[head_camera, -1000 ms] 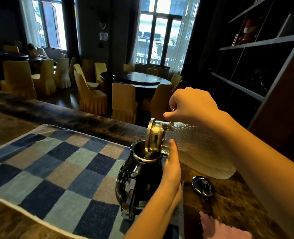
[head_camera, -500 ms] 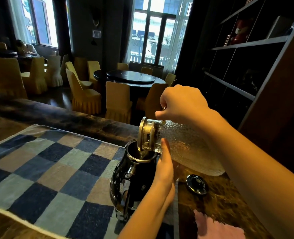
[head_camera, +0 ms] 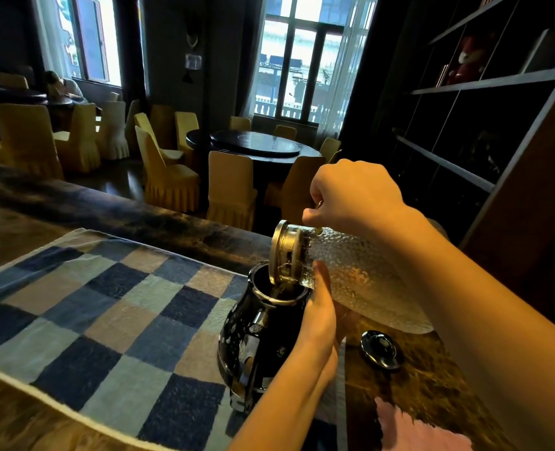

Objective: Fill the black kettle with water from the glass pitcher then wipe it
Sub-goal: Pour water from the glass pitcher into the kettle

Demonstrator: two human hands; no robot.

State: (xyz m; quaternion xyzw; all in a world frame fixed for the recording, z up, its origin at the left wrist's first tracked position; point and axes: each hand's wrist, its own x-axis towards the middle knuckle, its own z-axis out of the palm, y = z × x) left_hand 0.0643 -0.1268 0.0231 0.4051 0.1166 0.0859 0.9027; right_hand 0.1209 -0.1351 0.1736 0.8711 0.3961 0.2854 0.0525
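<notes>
Between both hands, left hand point(head_camera: 315, 317) steadies black kettle point(head_camera: 259, 340), right hand point(head_camera: 351, 196) grips tilted glass pitcher point(head_camera: 360, 278).

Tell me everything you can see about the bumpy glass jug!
The glass pitcher is clear, with a dimpled, hammered-looking wall and a gold-coloured metal lid on its mouth. It is tipped almost on its side, mouth to the left and down over the open top of the black kettle, base raised to the right. The right hand grips it from above near the neck. The left hand, resting on the kettle, appears to brush its neck.
</notes>
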